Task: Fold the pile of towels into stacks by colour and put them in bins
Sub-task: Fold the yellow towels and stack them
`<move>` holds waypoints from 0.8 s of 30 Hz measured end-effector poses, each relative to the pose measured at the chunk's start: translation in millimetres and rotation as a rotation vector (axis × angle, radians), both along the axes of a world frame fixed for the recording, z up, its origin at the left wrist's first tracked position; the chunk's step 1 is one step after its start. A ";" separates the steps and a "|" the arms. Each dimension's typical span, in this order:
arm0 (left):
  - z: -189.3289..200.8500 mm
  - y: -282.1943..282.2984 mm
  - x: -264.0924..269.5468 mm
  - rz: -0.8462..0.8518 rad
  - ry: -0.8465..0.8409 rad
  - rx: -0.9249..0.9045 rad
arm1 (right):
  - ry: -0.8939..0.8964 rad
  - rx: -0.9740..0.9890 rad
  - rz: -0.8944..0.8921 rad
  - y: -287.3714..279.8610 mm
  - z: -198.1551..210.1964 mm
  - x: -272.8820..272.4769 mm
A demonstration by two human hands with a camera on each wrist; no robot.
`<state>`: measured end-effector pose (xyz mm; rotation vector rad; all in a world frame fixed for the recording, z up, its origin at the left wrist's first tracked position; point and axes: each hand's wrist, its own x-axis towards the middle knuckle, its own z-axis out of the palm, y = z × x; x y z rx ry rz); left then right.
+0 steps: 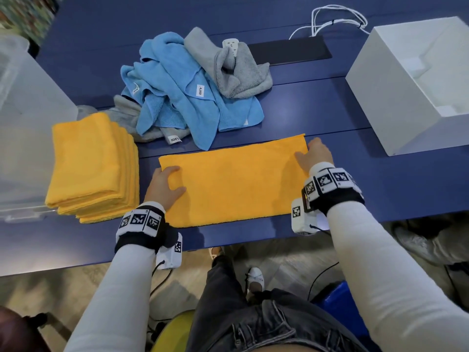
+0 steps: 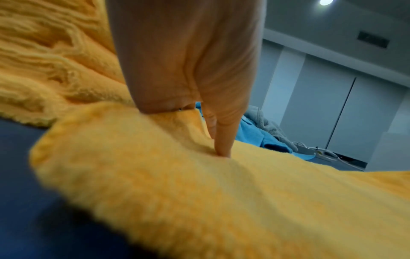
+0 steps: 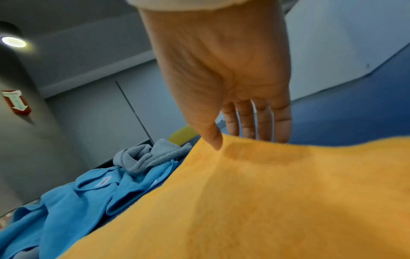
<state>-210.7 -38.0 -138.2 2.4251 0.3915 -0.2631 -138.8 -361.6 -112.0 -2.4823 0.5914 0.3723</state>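
A yellow towel (image 1: pixel 233 181) (image 2: pixel 221 201) (image 3: pixel 266 201), folded to a long strip, lies flat near the table's front edge. My left hand (image 1: pixel 175 180) (image 2: pixel 199 122) grips its left end, thumb and a finger digging into the cloth. My right hand (image 1: pixel 308 153) (image 3: pixel 235 140) pinches the right end, thumb on top and fingers behind the edge. A stack of folded yellow towels (image 1: pixel 88 163) (image 2: pixel 44 61) sits just left of the strip. Behind it lies a loose pile of blue towels (image 1: pixel 177 97) (image 3: pixel 77 201) and grey towels (image 1: pixel 236 69) (image 3: pixel 144 157).
A white open bin (image 1: pixel 418 80) stands at the right, a clear plastic bin (image 1: pixel 25 123) at the far left. A black mat (image 1: pixel 289 50), a power strip (image 1: pixel 232 45) and white cables (image 1: pixel 335 19) lie at the back. The blue table (image 1: pixel 380 179) ends just under my wrists.
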 end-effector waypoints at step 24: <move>-5.9 -0.1 11.5 0.100 -0.236 -0.184 | -0.331 0.038 -0.060 2.8 -25.6 30.5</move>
